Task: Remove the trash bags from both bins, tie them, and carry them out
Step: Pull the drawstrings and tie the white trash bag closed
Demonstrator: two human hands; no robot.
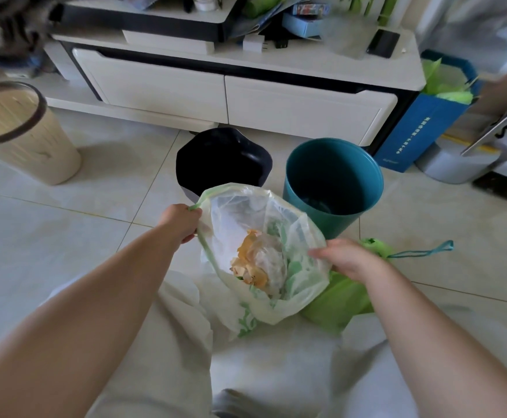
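Note:
A clear trash bag [276, 297] with a green drawstring hangs open in front of me, with orange peels and wrappers inside. My left hand [181, 222] grips its drawstring at the left rim. My right hand [347, 257] holds the right rim. A green trash bag [336, 309] with a teal drawstring lies on the floor under my right hand, its top gathered. Behind the bags stand a black bin [198, 159] and a teal bin [294, 182], both without bags.
A beige bin [32, 152] stands at the left. A white TV cabinet [228, 95] runs along the back. A blue paper bag [409, 137] with green contents leans at its right end. A grey round base [454, 164] sits at the far right.

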